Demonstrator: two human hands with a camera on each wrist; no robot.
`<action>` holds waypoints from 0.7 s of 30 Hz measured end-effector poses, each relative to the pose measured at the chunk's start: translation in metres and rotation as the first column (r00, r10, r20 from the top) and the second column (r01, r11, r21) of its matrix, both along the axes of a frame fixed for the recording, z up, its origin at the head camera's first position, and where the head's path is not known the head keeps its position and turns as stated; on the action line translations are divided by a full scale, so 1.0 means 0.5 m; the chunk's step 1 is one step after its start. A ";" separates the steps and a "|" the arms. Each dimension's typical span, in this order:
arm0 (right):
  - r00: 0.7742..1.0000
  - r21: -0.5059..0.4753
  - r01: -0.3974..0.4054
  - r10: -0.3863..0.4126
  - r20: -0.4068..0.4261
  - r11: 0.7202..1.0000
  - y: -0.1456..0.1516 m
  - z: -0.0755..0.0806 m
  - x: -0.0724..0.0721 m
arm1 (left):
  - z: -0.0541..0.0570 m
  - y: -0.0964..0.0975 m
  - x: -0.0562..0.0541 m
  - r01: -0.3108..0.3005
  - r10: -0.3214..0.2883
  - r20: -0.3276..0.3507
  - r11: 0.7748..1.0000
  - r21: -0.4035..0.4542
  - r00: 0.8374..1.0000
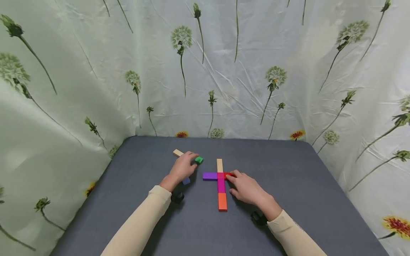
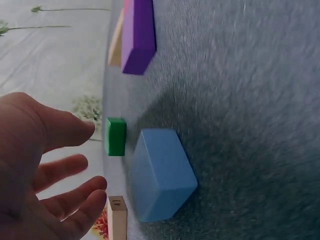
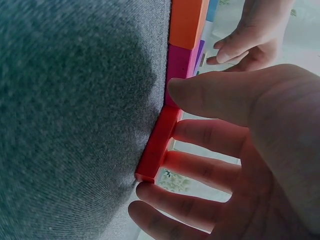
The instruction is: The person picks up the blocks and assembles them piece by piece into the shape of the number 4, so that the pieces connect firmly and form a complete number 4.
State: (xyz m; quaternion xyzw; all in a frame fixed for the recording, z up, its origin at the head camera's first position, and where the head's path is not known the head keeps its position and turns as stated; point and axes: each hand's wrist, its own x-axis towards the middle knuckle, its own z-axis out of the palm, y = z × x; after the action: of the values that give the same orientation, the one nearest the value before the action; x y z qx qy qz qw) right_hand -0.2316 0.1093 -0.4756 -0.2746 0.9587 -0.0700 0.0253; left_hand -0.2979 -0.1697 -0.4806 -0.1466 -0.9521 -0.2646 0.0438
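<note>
My left hand (image 1: 182,167) hovers at the green block (image 1: 199,160), its thumb and fingers spread apart with nothing between them. Below that palm lies a blue block (image 2: 167,172), and a plain wooden block (image 1: 177,152) is partly hidden behind the hand. With nearly straight fingers, my right hand (image 1: 249,187) touches the red block (image 3: 157,147); its thumb lies beside the magenta block (image 3: 176,62). The red block is the right arm of a flat cross. A purple block (image 1: 209,176) forms the left arm, another wooden block (image 1: 219,165) the top, and an orange block (image 1: 222,202) the lower end.
The blocks lie on a dark grey cloth-covered table (image 1: 282,160). A pale curtain (image 1: 243,89) printed with dandelions and flowers hangs behind and along both sides. Black wrist straps (image 1: 177,197) show under the forearms.
</note>
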 end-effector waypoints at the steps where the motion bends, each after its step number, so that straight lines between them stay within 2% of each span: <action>1: 1.000 -0.002 0.001 -0.001 -0.001 1.000 0.000 0.000 0.000 | -0.001 0.000 -0.006 0.018 -0.018 0.001 1.000 -0.011 1.000; 5: 1.000 0.000 0.006 -0.006 -0.004 1.000 0.000 0.000 -0.001 | -0.007 0.000 -0.028 0.074 -0.074 0.011 0.996 -0.050 0.997; 10: 1.000 0.005 0.011 -0.011 0.007 1.000 0.000 0.002 -0.002 | -0.012 0.005 -0.048 0.108 -0.104 0.052 0.991 -0.082 0.993; 16: 1.000 0.005 0.005 -0.005 -0.002 1.000 0.003 0.003 -0.001 | -0.015 0.009 -0.058 0.132 -0.124 0.079 0.985 -0.107 0.989; 21: 1.000 -0.006 -0.011 0.011 -0.008 1.000 0.001 0.000 -0.001 | -0.024 0.004 -0.061 0.120 -0.116 0.042 0.985 -0.123 0.992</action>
State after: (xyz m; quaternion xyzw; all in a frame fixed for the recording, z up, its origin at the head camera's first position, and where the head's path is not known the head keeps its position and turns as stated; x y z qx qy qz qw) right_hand -0.2322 0.1100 -0.4754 -0.2800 0.9571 -0.0715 0.0211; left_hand -0.3284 -0.1677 -0.4926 -0.2006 -0.9571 -0.2089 0.0022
